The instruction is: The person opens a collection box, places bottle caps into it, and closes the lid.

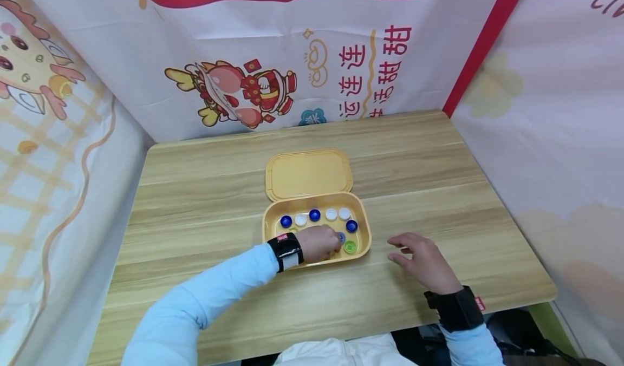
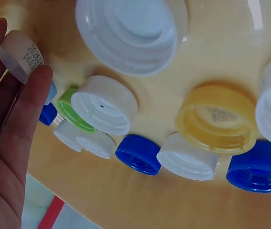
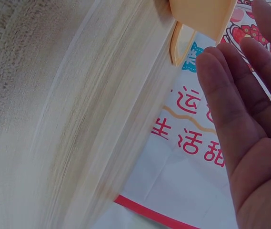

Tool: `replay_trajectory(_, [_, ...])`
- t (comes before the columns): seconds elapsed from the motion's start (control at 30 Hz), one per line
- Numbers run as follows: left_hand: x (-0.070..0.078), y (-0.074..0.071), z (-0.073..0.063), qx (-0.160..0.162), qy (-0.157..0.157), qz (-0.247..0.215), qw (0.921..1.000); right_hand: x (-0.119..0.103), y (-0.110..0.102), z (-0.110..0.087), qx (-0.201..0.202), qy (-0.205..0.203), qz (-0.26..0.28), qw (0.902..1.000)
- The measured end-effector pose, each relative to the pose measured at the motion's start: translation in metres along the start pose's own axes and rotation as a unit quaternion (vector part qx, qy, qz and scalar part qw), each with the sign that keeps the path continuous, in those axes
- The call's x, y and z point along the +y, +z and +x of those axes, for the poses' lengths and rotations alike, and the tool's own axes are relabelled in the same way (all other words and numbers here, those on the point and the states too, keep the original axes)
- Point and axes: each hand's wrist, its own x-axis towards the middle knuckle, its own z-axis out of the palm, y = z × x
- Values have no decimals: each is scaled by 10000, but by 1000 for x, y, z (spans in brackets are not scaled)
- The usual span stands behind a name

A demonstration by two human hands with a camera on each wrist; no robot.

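Inside the yellow plastic box [image 1: 366,230], my left hand [image 1: 318,244] pinches a white bottle cap [image 2: 21,55] with dark print on its top. Around it lie several other bottle caps: white caps [image 2: 105,105], dark blue caps [image 2: 137,153], a yellow cap [image 2: 217,118] and a green cap [image 1: 350,247]. The forearm and hand cover part of the box in the head view. To the right of the box, my right hand [image 1: 423,260] hovers over the table with relaxed, slightly bent fingers and holds nothing.
The yellow lid [image 1: 309,174] lies flat behind the box, against its far edge. Both are on a wood-grain table [image 1: 205,193]. A printed white cloth [image 1: 273,41] stands along the table's back and sides.
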Motion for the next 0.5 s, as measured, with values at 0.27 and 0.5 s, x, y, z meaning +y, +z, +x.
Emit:
replay_trajectory(0.27, [-4, 4, 0, -18, 9, -216, 9998, 0, 1, 0, -2, -26, -32, 10000])
replay_trajectory(0.5, [-5, 8, 2, 83, 132, -7, 9999, 1, 1, 0, -59, -5, -3, 10000])
